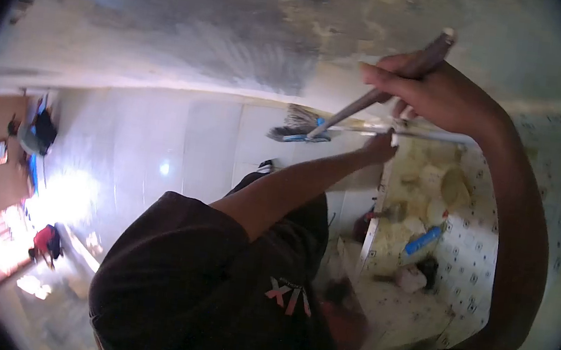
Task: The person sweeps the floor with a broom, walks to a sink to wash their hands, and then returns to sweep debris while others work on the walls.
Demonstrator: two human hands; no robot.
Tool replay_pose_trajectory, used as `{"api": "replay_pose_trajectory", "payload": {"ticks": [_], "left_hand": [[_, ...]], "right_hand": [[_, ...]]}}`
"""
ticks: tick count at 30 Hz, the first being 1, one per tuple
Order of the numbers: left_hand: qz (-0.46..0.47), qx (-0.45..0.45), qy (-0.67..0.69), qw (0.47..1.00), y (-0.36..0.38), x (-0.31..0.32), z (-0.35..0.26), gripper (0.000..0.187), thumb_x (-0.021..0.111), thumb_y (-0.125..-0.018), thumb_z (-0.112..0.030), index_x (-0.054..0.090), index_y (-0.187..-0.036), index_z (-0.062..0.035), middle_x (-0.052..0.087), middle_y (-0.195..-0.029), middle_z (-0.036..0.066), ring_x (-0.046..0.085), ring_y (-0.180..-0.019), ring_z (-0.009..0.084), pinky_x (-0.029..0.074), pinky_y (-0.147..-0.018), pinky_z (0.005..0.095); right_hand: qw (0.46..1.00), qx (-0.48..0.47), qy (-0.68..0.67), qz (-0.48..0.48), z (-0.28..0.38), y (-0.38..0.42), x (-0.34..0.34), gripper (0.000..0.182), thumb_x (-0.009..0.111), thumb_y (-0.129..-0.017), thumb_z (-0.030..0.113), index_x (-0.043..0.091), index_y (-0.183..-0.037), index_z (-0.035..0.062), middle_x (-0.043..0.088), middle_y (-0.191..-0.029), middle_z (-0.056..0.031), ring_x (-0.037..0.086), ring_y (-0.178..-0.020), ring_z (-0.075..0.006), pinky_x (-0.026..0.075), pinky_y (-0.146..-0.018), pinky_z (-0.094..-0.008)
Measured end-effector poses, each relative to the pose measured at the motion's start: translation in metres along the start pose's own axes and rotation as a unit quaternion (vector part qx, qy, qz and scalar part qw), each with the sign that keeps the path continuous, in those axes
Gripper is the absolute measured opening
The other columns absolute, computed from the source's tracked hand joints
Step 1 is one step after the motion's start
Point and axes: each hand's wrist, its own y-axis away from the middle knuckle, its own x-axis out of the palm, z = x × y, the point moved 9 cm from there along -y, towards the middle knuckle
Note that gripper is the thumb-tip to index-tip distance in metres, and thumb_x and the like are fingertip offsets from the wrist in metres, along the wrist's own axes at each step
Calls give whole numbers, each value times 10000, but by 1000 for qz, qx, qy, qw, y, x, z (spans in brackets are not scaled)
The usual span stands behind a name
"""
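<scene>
My right hand (pixel 408 86) is closed round the brown wooden handle of a broom (pixel 354 107). The handle's end sticks out above my fist, and the handle slants down to a blue-edged, dark-bristled head. Lower down, my left hand (pixel 384 147) is closed at a thin, pale-handled broom (pixel 430 134), whose handle runs nearly level across the view. Its greyish bristles (pixel 299 116) overlap the other broom's head. Both heads are close over the white tiles (pixel 212 133), near the stained grey wall (pixel 240 46).
At right, a yellowed, patterned tiled recess (pixel 425 184) holds a blue tube-shaped item (pixel 423 240), a round yellowish container (pixel 455 188) and several small objects. Far left, a person in red (pixel 46 242) bends down by a bright doorway (pixel 0 233). Bundled items hang near the brown door (pixel 0 119).
</scene>
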Motion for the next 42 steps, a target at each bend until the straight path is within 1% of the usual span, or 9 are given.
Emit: {"api": "replay_pose_trajectory", "payload": {"ticks": [4, 10, 12, 15, 20, 23, 33, 37, 42], "left_hand": [[46, 87, 10, 995, -20, 21, -7, 732, 601, -815, -329, 236, -1352, 10, 429, -1275, 290, 508, -1098, 411, 414, -912, 505], [89, 259, 73, 959, 128, 1, 83, 438, 595, -820, -310, 543, -1178, -64, 625, -1012, 182, 591, -955, 309, 435, -896, 430], [108, -76, 95, 987, 205, -42, 182, 433, 623, -794, -310, 572, -1158, -80, 640, -997, 153, 608, -917, 275, 461, -842, 415], [-12, -250, 10, 968, 323, -172, 245, 443, 615, -755, -325, 600, -1105, -53, 646, -948, 170, 619, -892, 312, 483, -790, 406], [-332, -438, 104, 829, 555, -248, 428, 384, 649, -738, -250, 595, -1071, -67, 668, -830, 161, 653, -754, 288, 515, -708, 381], [-375, -511, 234, 738, 659, -218, 503, 394, 652, -747, -266, 576, -1064, -44, 654, -766, 105, 613, -592, 190, 488, -520, 337], [-373, -521, 456, 618, 793, -260, 505, 341, 582, -839, -277, 534, -1120, -90, 644, -891, 95, 613, -717, 197, 494, -593, 375], [-442, -465, 481, 598, 799, -336, 552, 352, 580, -848, -294, 524, -1132, -94, 648, -911, 98, 621, -734, 206, 499, -621, 386], [-510, -392, 492, 586, 813, -454, 590, 347, 591, -842, -294, 533, -1121, -96, 650, -907, 95, 622, -730, 186, 500, -598, 338]], "right_hand": [[997, 21, -76, -15, 0, 20, 0, 452, 538, -886, 472, 635, -969, 38, 618, -766, -51, 595, -714, -145, 491, -643, -283], [957, -170, -85, 220, 18, 40, 86, 364, 697, -800, 284, 539, -1011, 32, 593, -930, -64, 578, -871, -158, 454, -776, -301], [899, -232, -142, 345, 22, 44, 126, 589, 735, -746, 349, 476, -1161, 20, 537, -1107, -111, 535, -1005, -191, 421, -859, -334], [782, -224, -375, 445, 12, 17, 164, 855, 526, -760, 681, 417, -1270, 2, 437, -1305, -172, 486, -1136, -284, 416, -899, -368], [932, 36, -236, 273, -19, -70, 241, 248, 597, -863, 291, 664, -863, 51, 641, -893, -24, 580, -723, -84, 461, -625, -229], [903, 98, -291, 302, 9, -86, 317, 378, 622, -818, 55, 491, -1173, 62, 632, -903, -120, 615, -724, -152, 521, -659, -261], [932, -35, -98, 346, 196, -155, 458, 593, 636, -788, 36, 364, -1313, 84, 566, -768, -73, 573, -653, -149, 510, -569, -291], [785, 261, -346, 443, 220, -242, 520, 318, 527, -883, 343, 460, -1016, 62, 440, -611, -3, 383, -400, -87, 320, -341, -249], [919, 194, -119, 321, 351, -309, 550, 375, 434, -924, 460, 508, -950, 93, 416, -549, 12, 320, -368, -60, 253, -323, -229]]}}
